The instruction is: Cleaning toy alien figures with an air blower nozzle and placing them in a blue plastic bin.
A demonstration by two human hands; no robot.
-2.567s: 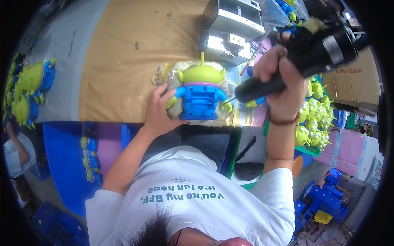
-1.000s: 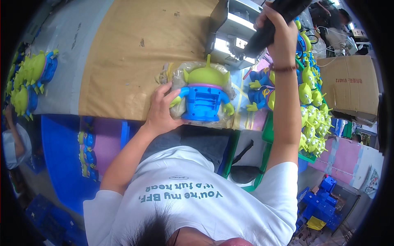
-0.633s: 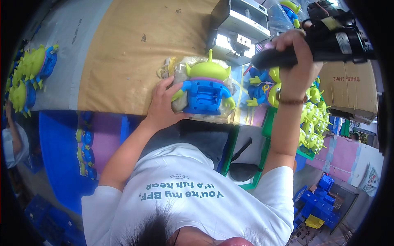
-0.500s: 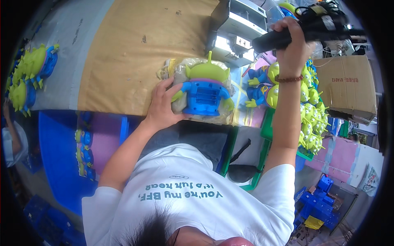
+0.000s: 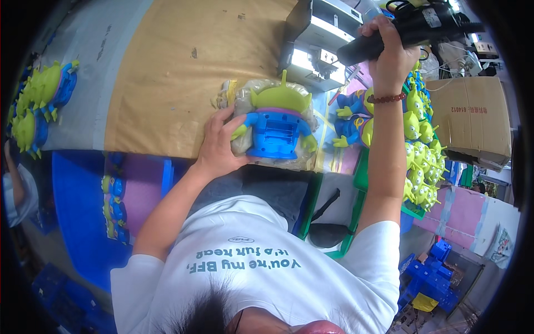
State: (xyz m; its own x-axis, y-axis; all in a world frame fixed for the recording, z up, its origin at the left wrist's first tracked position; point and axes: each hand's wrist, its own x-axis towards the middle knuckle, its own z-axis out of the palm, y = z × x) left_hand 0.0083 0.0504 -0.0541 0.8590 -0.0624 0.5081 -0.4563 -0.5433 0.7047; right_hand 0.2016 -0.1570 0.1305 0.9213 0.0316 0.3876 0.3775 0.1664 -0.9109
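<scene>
A green and blue alien toy figure (image 5: pixel 278 123) lies on a plastic-wrapped pad (image 5: pixel 243 100) at the table's front edge. Its back faces up, with an uncovered battery compartment in it. My left hand (image 5: pixel 218 139) grips the figure's left side, fingers at its arm and thumb near its base. Up at the right, my right hand (image 5: pixel 394 51) is closed round a black electric screwdriver (image 5: pixel 411 30) held in the air. The screwdriver's tip end points left, beside a white and grey screw feeder (image 5: pixel 324 64) on the table.
More alien figures (image 5: pixel 356 119) lie right of the pad, and several alien heads (image 5: pixel 421 167) fill a green crate. A cardboard box (image 5: pixel 470 117) stands at far right. Other figures (image 5: pixel 41 94) sit at far left, near a blue bin (image 5: pixel 78 217). Another person's arm (image 5: pixel 15 183) shows there.
My right hand has shifted slightly left and up with the screwdriver, bringing its tip end closer to the screw feeder. My left hand and the toy figure have stayed almost still.
</scene>
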